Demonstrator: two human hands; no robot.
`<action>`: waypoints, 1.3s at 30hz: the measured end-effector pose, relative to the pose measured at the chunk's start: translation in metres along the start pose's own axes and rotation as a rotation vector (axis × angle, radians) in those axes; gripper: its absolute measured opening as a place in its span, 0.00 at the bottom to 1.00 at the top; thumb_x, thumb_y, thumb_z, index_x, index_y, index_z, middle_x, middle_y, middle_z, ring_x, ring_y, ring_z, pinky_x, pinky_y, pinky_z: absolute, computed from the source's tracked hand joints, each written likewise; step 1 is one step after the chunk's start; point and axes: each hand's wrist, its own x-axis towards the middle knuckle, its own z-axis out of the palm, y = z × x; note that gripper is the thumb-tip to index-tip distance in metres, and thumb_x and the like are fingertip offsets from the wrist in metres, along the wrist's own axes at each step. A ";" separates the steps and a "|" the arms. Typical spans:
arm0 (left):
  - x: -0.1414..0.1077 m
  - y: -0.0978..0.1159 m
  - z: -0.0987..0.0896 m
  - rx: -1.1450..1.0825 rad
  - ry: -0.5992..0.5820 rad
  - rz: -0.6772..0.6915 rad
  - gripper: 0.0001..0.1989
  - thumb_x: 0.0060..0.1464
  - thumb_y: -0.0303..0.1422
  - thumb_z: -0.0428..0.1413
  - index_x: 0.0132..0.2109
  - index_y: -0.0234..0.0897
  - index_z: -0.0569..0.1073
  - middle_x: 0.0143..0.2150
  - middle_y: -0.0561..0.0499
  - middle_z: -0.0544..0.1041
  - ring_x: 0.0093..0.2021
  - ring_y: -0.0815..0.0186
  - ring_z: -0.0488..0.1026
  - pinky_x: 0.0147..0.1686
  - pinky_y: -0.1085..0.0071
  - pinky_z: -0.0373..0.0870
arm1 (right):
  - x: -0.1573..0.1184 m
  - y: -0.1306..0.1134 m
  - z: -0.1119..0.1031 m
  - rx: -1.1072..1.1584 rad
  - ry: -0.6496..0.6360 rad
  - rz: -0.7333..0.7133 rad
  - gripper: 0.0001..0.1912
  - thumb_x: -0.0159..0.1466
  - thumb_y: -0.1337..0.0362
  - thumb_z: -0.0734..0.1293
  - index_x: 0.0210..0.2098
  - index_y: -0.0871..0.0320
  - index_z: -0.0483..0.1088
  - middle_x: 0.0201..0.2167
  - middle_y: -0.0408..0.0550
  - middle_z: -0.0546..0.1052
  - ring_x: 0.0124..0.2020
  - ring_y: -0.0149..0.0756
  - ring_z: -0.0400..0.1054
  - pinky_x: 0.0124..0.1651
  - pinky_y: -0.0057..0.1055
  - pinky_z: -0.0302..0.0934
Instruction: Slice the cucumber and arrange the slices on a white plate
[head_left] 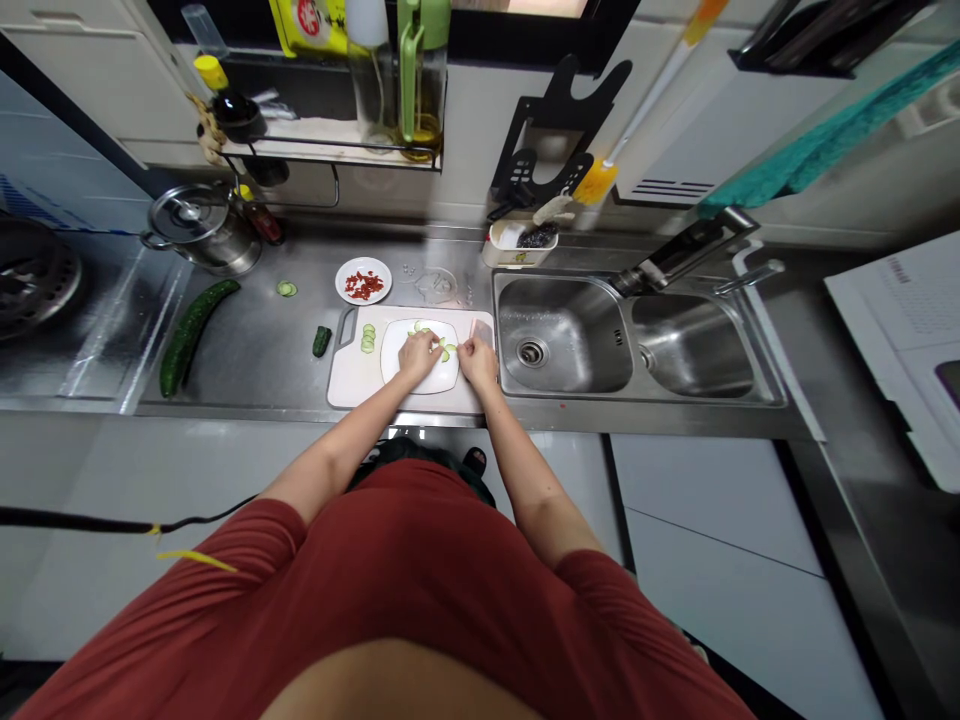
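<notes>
My left hand and my right hand sit close together over a white oval plate on a white cutting board. Thin cucumber slices lie fanned on the plate, right by my fingertips. The picture is too small to show whether either hand pinches a slice. A short stack of slices rests at the board's left side. Left of the board lies a cut cucumber piece, and further left a whole dark green cucumber.
A small plate of chopped red chili and loose cucumber slices sit on the steel counter. A double steel sink adjoins the board on the right, with a faucet behind it. A steel pot stands back left.
</notes>
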 end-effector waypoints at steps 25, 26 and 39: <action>-0.045 -0.102 -0.053 -0.038 0.355 -0.352 0.13 0.56 0.38 0.50 0.45 0.40 0.73 0.40 0.49 0.76 0.44 0.63 0.71 0.44 0.70 0.63 | -0.048 0.010 -0.002 0.208 0.125 -0.129 0.18 0.63 0.56 0.55 0.39 0.59 0.71 0.32 0.48 0.74 0.35 0.37 0.66 0.40 0.29 0.58; -0.046 -0.106 -0.055 -0.032 0.360 -0.368 0.13 0.55 0.38 0.50 0.45 0.40 0.73 0.40 0.48 0.76 0.45 0.62 0.71 0.45 0.69 0.62 | -0.050 0.014 -0.001 0.219 0.128 -0.124 0.18 0.63 0.56 0.55 0.39 0.59 0.71 0.32 0.48 0.74 0.34 0.37 0.66 0.39 0.29 0.58; -0.037 -0.109 -0.052 0.051 0.337 -0.437 0.15 0.55 0.40 0.52 0.46 0.39 0.73 0.43 0.45 0.75 0.47 0.56 0.69 0.49 0.60 0.57 | -0.070 0.035 -0.001 0.381 0.218 -0.098 0.15 0.60 0.55 0.59 0.34 0.58 0.72 0.26 0.45 0.73 0.30 0.35 0.66 0.37 0.29 0.58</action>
